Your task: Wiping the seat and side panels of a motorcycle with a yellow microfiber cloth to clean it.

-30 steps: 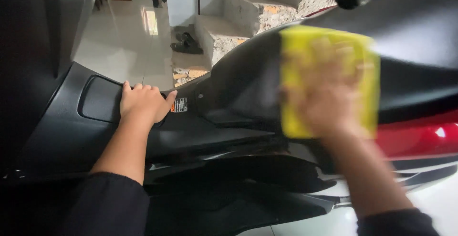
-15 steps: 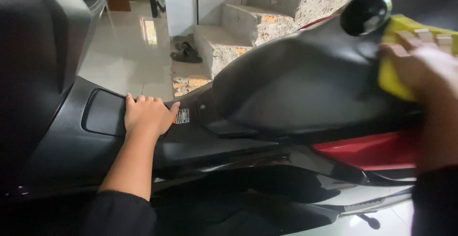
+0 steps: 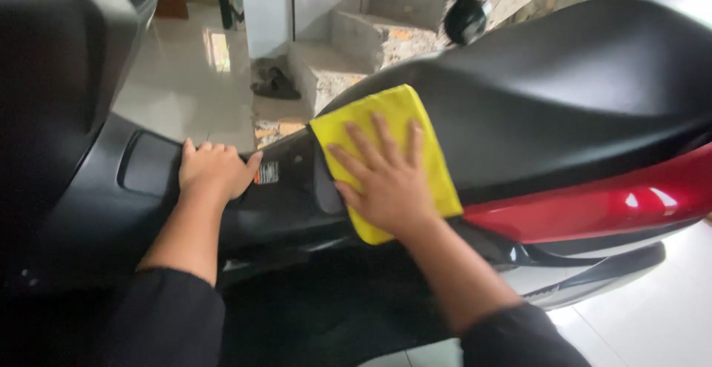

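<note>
— Now, how is the yellow cloth (image 3: 415, 126) being held?

— It is pressed flat against the front end of the black scooter seat (image 3: 578, 77) by the right hand (image 3: 389, 181), whose fingers are spread apart over it and not curled round anything. The cloth is draped over the seat's nose, with its lower corner reaching down toward the dark panel below.

— And the left hand (image 3: 211, 170)?

— It is laid palm down on the black centre panel (image 3: 148, 166), to the left of the seat, fingers together and thumb out beside a small sticker (image 3: 266, 173); nothing is gripped.

— How is such a wipe best done?

— By judgement, even pressure should be kept through the whole palm, so that the cloth is not bunched, and the curve of the seat should be followed. The red side panel (image 3: 593, 204) lies just below to the right and could be taken in the same pass.

— What is changed from half a second before?

— The cloth has been brought from the far right of the seat, near the round black knob (image 3: 466, 18), back to the seat's front end. The left hand has stayed where it was, and the view has been shifted a little.
</note>
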